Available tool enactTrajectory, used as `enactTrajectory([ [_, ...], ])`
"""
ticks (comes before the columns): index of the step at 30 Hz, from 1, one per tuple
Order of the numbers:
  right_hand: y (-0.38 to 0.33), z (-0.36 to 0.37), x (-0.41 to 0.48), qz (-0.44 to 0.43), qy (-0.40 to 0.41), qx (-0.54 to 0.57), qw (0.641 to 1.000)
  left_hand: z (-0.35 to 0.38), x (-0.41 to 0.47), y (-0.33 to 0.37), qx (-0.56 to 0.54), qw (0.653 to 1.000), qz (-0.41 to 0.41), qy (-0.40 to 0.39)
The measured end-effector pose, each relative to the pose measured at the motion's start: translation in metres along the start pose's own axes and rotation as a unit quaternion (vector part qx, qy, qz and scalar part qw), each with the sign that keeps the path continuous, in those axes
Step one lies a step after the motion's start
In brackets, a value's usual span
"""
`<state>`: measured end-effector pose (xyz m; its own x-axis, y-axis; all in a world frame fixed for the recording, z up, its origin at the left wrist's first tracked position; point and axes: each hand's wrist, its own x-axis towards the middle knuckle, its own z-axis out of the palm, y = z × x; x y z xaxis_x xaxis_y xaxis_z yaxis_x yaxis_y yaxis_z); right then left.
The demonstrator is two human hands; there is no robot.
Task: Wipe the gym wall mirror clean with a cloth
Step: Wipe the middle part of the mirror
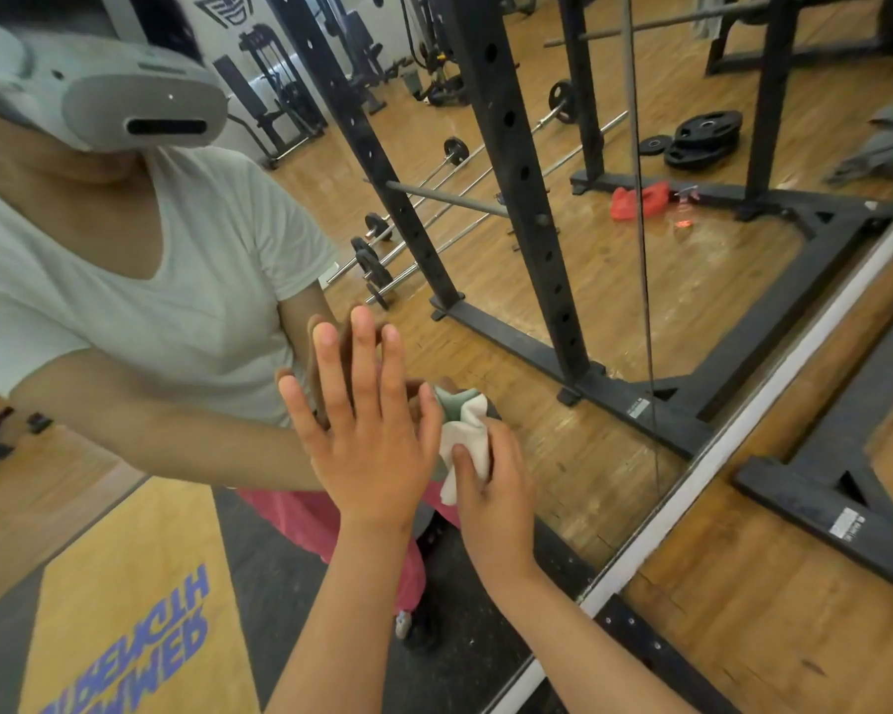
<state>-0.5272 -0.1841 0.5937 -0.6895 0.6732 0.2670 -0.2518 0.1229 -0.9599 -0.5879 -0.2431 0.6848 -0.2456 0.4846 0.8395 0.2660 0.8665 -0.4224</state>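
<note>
Gym mirror (pixel 485 311) ahead: our left hand (pixel 367 435) presses flat, fingers spread; right hand (pixel 491 487) pinches the soft, light cloth (pixel 465 430) bunched.

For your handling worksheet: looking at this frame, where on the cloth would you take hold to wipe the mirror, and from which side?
Grip the cloth at its bunched middle, coming from the room side, as the right hand does. It is crumpled against the mirror, so only that side is reachable. The left hand is spread flat.
</note>
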Motion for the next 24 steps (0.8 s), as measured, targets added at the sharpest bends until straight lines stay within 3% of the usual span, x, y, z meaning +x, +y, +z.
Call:
enactTrajectory([
  [6,-0.002,-0.009,0.009,0.025,-0.046,0.010,0.999,-0.037,0.005,-0.005,-0.104,0.991,-0.013,-0.085],
  [12,-0.002,-0.012,0.010,0.027,-0.055,-0.004,0.998,-0.066,-0.006,-0.032,-0.091,0.989,0.049,-0.107],
  [16,-0.002,-0.019,0.017,0.024,-0.073,-0.031,0.997,-0.079,-0.023,-0.067,-0.067,0.989,0.081,-0.109],
  [24,-0.006,-0.013,0.016,0.012,0.002,-0.085,0.996,-0.074,-0.039,-0.146,0.004,0.985,0.166,-0.046],
])
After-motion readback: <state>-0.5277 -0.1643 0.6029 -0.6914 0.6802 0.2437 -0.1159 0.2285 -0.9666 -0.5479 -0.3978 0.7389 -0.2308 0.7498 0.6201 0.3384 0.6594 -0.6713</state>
